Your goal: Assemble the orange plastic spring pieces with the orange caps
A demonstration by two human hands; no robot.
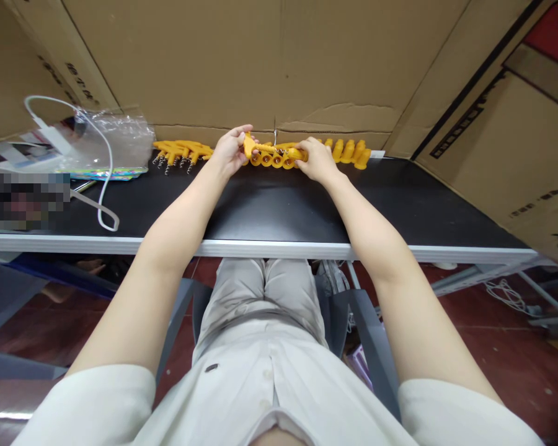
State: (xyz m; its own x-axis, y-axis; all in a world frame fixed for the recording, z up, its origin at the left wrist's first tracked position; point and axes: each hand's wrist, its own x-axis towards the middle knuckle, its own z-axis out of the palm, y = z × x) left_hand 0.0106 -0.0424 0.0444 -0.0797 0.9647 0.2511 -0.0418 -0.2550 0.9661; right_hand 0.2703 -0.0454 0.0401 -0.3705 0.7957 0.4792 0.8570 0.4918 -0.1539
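My left hand (232,152) is closed on the T-shaped handle of a yellow corkscrew (250,145), whose shaft and metal spiral point right. My right hand (317,161) pinches a yellow plastic sleeve (297,154) close to the spiral's tip; whether the tip is inside it, I cannot tell. Below and behind them lies a row of yellow sleeves (277,161) with round open ends toward me. More yellow sleeves (351,150) stand in a row to the right. Several yellow corkscrews (181,150) with bare spirals lie to the left.
A black tabletop (279,210) with a silver front edge (279,249) lies before me. Cardboard walls (279,68) enclose the back and right. At left are a clear plastic bag (121,139), a white cable (109,179) and a blurred-out patch.
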